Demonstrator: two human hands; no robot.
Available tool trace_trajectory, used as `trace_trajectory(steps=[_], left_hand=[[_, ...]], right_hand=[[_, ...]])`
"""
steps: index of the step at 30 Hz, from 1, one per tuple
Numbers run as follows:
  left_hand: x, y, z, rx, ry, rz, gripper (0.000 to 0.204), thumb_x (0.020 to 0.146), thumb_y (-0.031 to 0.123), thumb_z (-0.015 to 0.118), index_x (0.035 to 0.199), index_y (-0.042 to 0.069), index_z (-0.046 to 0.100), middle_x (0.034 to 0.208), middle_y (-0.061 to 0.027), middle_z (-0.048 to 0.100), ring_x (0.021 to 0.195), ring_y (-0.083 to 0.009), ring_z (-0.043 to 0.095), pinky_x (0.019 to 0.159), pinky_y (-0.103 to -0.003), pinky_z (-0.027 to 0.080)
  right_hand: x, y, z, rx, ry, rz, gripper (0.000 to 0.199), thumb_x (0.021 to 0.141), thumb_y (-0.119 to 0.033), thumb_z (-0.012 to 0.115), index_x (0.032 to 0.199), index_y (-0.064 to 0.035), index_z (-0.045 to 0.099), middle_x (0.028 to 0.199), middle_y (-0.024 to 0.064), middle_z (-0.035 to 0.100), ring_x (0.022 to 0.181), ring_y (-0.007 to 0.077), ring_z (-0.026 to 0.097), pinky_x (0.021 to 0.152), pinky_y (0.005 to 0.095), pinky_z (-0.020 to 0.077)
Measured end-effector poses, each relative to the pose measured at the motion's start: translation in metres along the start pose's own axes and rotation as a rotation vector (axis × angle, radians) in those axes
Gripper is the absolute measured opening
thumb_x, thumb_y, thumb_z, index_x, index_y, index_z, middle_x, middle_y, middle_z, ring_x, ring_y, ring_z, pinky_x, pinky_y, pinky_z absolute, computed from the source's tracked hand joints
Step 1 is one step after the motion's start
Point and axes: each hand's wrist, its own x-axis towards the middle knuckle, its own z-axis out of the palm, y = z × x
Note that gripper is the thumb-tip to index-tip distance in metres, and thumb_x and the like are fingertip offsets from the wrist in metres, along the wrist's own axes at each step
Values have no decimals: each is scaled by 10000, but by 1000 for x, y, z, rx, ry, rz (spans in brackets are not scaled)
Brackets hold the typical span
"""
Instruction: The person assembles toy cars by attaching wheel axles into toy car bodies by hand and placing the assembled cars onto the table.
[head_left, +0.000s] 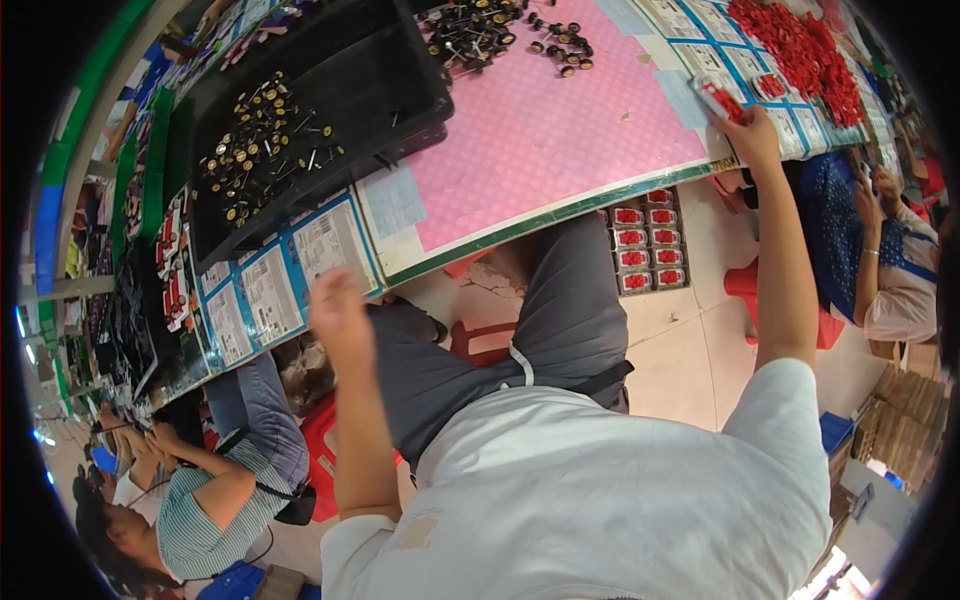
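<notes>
My right hand [755,138] is at the far right of the table, its fingers closed on the near end of a long white and red plastic piece [712,94]. What exactly that piece is, I cannot make out. Close by lies a smaller red and white piece [770,86], with a heap of red plastic parts [800,55] beyond it. My left hand [340,308] hangs at the table's front edge on the left, near printed sheets [268,290]. It is smeared by motion, so its fingers do not show clearly; nothing is visible in it.
A black bin [350,150] holds small wheels on axles [250,150]. More black wheels [475,35] lie at the far side of the pink mat [540,130]. Trays of red pieces [648,240] stand below the table. Other people [215,505] sit at left and right.
</notes>
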Motion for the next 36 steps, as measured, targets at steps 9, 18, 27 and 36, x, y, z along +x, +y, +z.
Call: trace_trajectory(steps=[9,18,27,36], left_hand=[[-42,51,130,-835,-548,-346,381,970,176,625,1318,60,522,1071,-74,669,641,-59,548,480,-191,419],[20,11,49,-786,-371,-233,310,985,225,537,1199,2,558,958,-105,661,675,-139,566,509,-243,388],[19,15,56,-825,-377,-245,355,997,291,533,1205,4,563,993,-110,668,697,-130,571,521,-254,382],[13,13,52,-779,-469,-175,351,911,165,570,1233,30,537,1028,-115,667,720,-131,603,533,-246,434]], right_hand=[[-204,-198,-9,792,-800,-833,449,738,-226,886,1046,-50,611,994,57,650,975,168,612,836,331,497],[-20,-186,94,374,-31,-582,272,877,-184,745,1123,-73,718,965,75,689,800,189,659,732,351,543],[-33,-187,87,691,86,-478,217,903,-169,738,1083,-51,714,1314,107,613,859,134,663,765,270,528],[-254,-261,47,938,-367,-743,374,812,-78,785,1135,-50,599,1290,134,618,1165,252,601,953,366,488]])
